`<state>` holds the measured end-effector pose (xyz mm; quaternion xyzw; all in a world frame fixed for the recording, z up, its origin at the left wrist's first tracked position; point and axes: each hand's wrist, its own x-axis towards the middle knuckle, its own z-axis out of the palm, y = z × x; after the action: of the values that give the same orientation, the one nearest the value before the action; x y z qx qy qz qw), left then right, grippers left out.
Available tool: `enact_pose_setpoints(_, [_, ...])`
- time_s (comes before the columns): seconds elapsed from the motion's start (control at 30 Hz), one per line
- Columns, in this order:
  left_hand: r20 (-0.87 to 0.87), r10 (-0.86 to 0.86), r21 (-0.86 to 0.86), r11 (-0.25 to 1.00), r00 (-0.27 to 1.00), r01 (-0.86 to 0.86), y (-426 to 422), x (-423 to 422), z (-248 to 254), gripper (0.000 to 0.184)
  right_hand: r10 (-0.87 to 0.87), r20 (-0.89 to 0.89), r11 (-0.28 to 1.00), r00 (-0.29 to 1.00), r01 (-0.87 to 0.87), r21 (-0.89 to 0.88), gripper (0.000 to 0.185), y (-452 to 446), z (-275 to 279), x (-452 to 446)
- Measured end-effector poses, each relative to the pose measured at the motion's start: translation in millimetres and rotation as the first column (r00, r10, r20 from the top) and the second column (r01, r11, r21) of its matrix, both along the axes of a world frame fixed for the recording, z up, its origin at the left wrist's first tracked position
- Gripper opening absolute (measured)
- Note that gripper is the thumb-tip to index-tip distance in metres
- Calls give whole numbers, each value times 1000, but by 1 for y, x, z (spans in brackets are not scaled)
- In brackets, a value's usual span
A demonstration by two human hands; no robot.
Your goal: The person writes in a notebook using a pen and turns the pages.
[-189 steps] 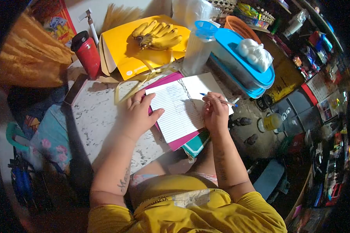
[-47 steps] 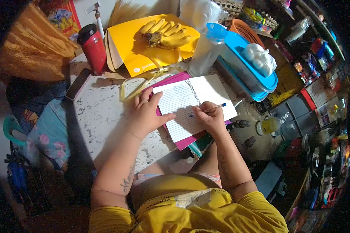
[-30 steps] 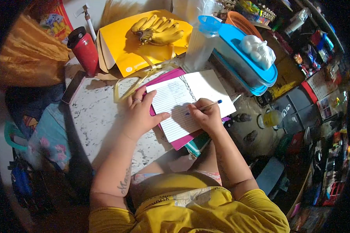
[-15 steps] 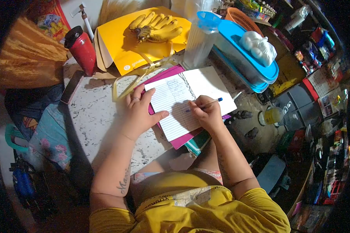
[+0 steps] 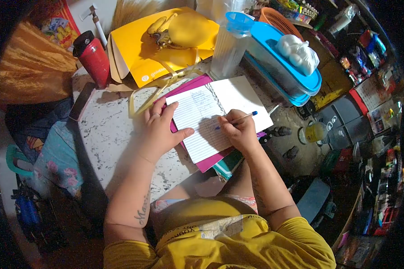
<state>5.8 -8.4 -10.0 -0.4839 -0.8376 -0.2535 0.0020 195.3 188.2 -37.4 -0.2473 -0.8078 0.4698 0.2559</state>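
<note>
While the right hand [image 5: 240,131] pinches the pen [image 5: 246,117] between thumb and fingers, the notebook [image 5: 195,130] lies open beneath it, the pen's tip at the lined left page. Spread open, the left hand [image 5: 160,130] rests at that page's outer edge, thumb on the paper. Under the notebook, a magenta cover [image 5: 210,163] shows on the table [image 5: 107,134]; beyond are the pitcher [image 5: 230,54], bananas [image 5: 162,24] on yellow packaging [image 5: 132,47], and a red bottle [image 5: 95,62].

One notebook [image 5: 191,130], one pen [image 5: 244,117], two hands [image 5: 162,130]
</note>
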Motion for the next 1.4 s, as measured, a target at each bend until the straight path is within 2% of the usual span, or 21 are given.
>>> enact_pose_setpoints(0.17, [-6, -4, 3, 1000, 1000, 4, 1, -2, -3, 85, -17, -11, 1000, 1000, 17, 0, 16, 4, -9, -2])
enact_pose_setpoints(0.23, [-25, 4, -10, 1000, 1000, -4, 1, -2, -3, 85, 24, -74, 999, 997, -21, 43, 27, 3, -6, -1])
enact_pose_setpoints(0.43, [-11, 15, -24, 1000, 1000, -15, 0, 0, 0, 85, 34, -162, 999, 986, -38, -21, 25, 1, -7, -2])
enact_pose_setpoints(0.67, [-13, 12, -9, 1000, 1000, -12, 0, -1, -3, 85, -2, -125, 999, 992, -5, -52, 22, 3, -8, 0])
enact_pose_setpoints(0.73, [3, 2, 1, 1000, 1000, -2, 0, -2, -4, 86, -14, -120, 1000, 993, 16, 11, 22, 3, -8, -1])
enact_pose_setpoints(0.87, [-4, -3, 1, 1000, 1000, 3, 1, -2, -4, 86, 1, -120, 1000, 993, 2, 25, 22, 4, -7, 0])
enact_pose_setpoints(1.27, [-13, -4, -26, 1000, 1000, 3, 1, -2, -1, 87, 7, -125, 999, 992, -11, -36, 22, 4, -5, 1])
enact_pose_setpoints(1.33, [7, 22, -19, 1000, 1000, -22, 1, 1, -1, 87, -16, -128, 999, 992, 22, 47, 22, 6, -9, 0])
enact_pose_setpoints(1.4, [13, 20, -18, 1000, 1000, -19, 1, 0, -2, 86, -15, -125, 998, 992, 23, 58, 23, 7, -12, 1])
